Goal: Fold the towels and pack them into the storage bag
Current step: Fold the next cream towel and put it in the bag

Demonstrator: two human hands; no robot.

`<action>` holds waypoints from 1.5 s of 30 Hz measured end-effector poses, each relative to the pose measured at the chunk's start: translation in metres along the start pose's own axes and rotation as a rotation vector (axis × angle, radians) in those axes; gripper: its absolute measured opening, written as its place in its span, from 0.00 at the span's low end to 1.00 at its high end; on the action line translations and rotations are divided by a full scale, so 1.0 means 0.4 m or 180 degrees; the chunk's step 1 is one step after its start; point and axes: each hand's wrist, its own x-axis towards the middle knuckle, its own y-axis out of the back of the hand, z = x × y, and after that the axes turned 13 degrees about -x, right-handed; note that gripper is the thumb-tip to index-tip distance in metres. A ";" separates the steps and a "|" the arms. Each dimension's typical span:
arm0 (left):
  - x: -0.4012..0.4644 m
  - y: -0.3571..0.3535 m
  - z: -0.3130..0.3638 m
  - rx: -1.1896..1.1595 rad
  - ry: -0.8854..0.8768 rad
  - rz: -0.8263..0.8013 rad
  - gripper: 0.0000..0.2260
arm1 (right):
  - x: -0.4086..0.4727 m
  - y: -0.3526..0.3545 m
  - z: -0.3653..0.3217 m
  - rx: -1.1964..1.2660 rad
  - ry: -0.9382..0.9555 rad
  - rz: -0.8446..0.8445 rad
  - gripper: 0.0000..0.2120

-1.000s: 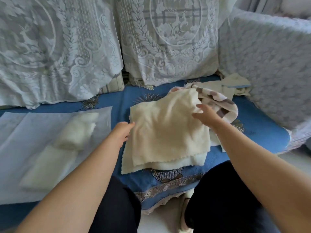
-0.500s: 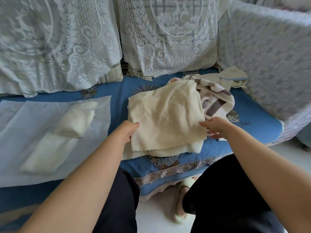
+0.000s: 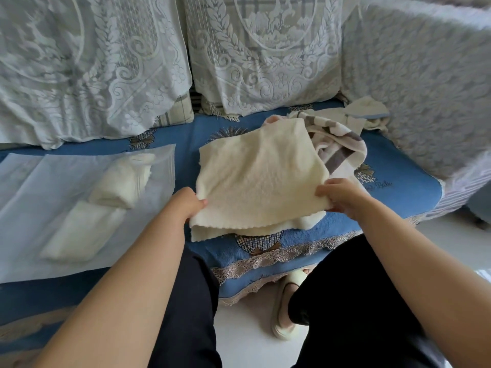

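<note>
A cream towel point(image 3: 259, 179), folded over on itself, lies on the blue sofa seat point(image 3: 393, 187). My left hand point(image 3: 187, 201) grips its near left corner. My right hand point(image 3: 338, 196) pinches its near right corner, with the front edge lifted slightly off the seat. Behind it sits a crumpled striped towel point(image 3: 337, 147), and a cream cloth with blue trim point(image 3: 365, 112) lies further back. To the left, a translucent storage bag point(image 3: 39, 187) lies flat with two folded cream towels point(image 3: 106, 203) showing inside it.
Lace-covered cushions point(image 3: 252, 54) line the sofa back, and a lace-covered armrest point(image 3: 425, 96) rises on the right. My dark-trousered knees point(image 3: 358, 288) press against the sofa's front edge, above a pale slipper point(image 3: 285, 309) on the white floor.
My right hand came down from the towel's far right edge to its near right corner. My left hand slid toward the near left corner, and both hands now hold the front edge.
</note>
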 end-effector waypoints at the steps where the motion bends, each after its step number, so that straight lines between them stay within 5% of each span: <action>1: -0.002 -0.003 0.002 0.0153 0.0032 -0.0048 0.21 | 0.000 -0.012 0.000 0.0014 -0.0001 -0.0051 0.08; 4: -0.007 -0.015 0.009 0.0371 0.0151 -0.0206 0.19 | -0.001 -0.030 -0.006 0.0465 0.0089 -0.0251 0.05; 7: -0.011 -0.022 0.014 0.0281 0.0306 -0.0203 0.15 | 0.007 -0.021 0.002 0.1043 -0.0100 -0.0403 0.13; 12: -0.002 -0.024 0.016 -0.0030 0.0438 -0.0081 0.12 | 0.031 -0.011 0.041 -0.1073 -0.0295 0.0302 0.13; 16: -0.008 -0.030 0.020 -0.0428 0.0552 -0.0308 0.18 | 0.030 -0.034 0.044 -0.1352 0.0116 0.0148 0.14; 24: -0.011 -0.026 -0.001 -0.1553 0.0623 -0.0889 0.22 | 0.005 -0.030 0.033 0.0262 0.0421 -0.0401 0.14; 29: -0.006 -0.012 0.003 -0.2137 0.0222 -0.0246 0.19 | -0.026 -0.003 0.022 0.1037 0.0564 0.0047 0.03; 38: -0.031 -0.002 -0.002 -0.0827 0.0404 -0.0372 0.21 | -0.008 0.005 0.095 -0.0734 0.0086 -0.0323 0.07; 45: -0.048 0.005 -0.002 0.0361 0.0354 -0.0453 0.26 | -0.014 -0.026 0.079 -0.1595 -0.0197 -0.0373 0.20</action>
